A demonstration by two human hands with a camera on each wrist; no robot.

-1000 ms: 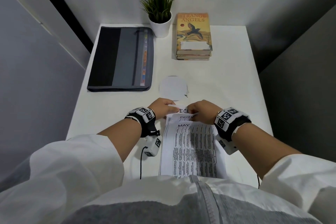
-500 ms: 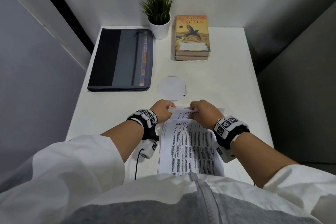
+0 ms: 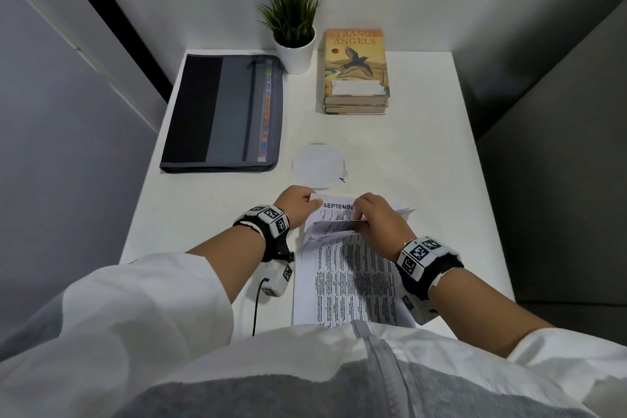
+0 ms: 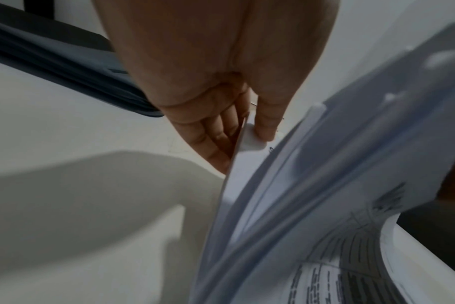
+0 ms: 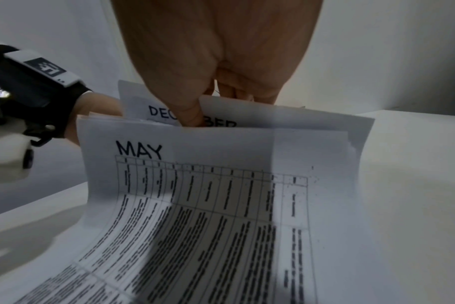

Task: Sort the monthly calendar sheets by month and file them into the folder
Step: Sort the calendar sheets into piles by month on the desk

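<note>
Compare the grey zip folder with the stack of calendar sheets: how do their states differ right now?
The dark grey zip folder lies flat and untouched at the table's far left; the white printed calendar sheets sit near the person, their far ends lifted and curled. The left hand pinches the sheets' corner and the right hand thumbs through them. Both rest on the white table.

from my right wrist camera, my right hand (image 5: 216, 61) pinches the top edges of the calendar sheets (image 5: 221, 205), thumb (image 5: 192, 115) pressed over the december heading (image 5: 164, 113). the may sheet (image 5: 195, 185) lies in front, curling toward me. left of the may sheet sits my left wrist band (image 5: 37, 82).
</note>
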